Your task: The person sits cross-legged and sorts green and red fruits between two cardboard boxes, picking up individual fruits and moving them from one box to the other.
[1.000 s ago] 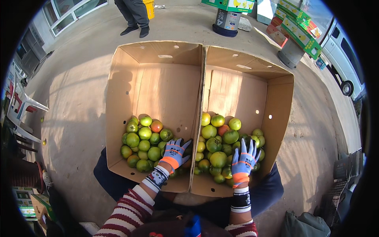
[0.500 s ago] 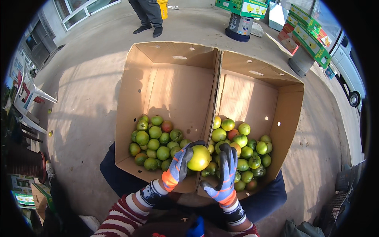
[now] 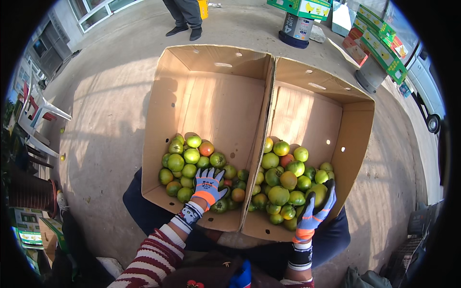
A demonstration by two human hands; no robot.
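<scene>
Two cardboard boxes stand side by side before me, the left box (image 3: 163, 110) wider in view than the right box (image 3: 357, 127). Green tomatoes (image 3: 176, 162), a few tinged orange, are heaped at the near end of the left one. More green tomatoes (image 3: 278, 195) fill the near end of the right one. Gloved in blue-grey and orange, my left hand (image 3: 208, 186) lies on the left heap with its fingers spread. My right hand (image 3: 315, 211), gloved alike, wraps round a large green tomato (image 3: 318, 193) at the right box's near right side.
Beyond the boxes a person's legs (image 3: 185, 17) stand near a yellow container (image 3: 203, 8). Green fruit cartons (image 3: 379, 48) sit on buckets at the far right, by a white vehicle (image 3: 425, 84). A white plastic chair (image 3: 41, 115) is at the left.
My hands have parted. The left moved back onto the left heap without the large tomato it held; the right moved right, now gripping a large tomato inside the right box.
</scene>
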